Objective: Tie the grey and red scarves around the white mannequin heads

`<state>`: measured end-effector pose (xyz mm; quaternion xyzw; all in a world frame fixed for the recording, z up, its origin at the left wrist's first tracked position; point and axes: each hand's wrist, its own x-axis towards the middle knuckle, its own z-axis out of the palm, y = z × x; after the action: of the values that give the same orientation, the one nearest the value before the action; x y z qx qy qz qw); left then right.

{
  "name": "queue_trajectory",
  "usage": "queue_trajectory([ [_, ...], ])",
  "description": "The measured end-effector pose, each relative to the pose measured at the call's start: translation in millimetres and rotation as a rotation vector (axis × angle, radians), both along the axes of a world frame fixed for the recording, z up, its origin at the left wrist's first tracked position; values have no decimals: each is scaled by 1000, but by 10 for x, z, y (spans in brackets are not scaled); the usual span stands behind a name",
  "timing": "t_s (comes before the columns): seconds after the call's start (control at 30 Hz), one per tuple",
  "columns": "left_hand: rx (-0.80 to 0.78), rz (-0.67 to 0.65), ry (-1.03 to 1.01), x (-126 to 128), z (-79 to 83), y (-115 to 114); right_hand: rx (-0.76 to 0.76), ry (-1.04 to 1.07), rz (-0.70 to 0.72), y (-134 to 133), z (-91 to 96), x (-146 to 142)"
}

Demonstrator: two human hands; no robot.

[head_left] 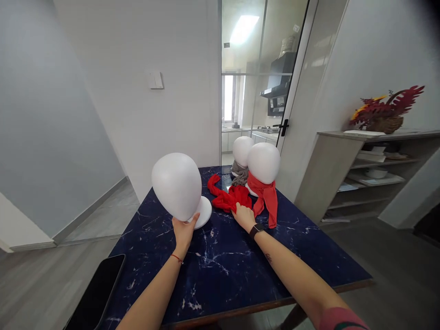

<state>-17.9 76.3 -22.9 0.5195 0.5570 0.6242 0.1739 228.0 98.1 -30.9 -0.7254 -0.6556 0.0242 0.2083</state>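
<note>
My left hand (184,231) is wrapped round the neck of a smooth white mannequin head (177,183), which leans to the left with its round base partly in view behind. My right hand (244,216), wearing a dark wristwatch, is closed on a crumpled bright red scarf (228,200) lying on the table; its fingertips are partly hidden in the cloth. Just beyond that hand stands a second white mannequin head (264,162) with a coral-red scarf (266,197) tied at its neck. Behind it is a third head (242,150) with a grey scarf (239,172).
The dark blue marble-patterned table (220,270) carries everything. A black phone (98,293) appears at the lower left, by the table's edge. At the back stands a glass door (254,91); to the right is a grey shelf unit (330,160) with a flower basket (385,123) on top.
</note>
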Motion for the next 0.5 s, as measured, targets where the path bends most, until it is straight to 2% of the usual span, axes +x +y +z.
queue_trajectory([
  [0.13, -15, 23, 116, -79, 16, 11, 60, 148, 71, -34, -28, 38],
  [0.27, 14, 5, 181, -79, -10, -7, 140, 353, 153, 68, -14, 84],
  [0.5, -6, -87, 131, -48, 6, -28, 269, 552, 35, 167, 2, 254],
])
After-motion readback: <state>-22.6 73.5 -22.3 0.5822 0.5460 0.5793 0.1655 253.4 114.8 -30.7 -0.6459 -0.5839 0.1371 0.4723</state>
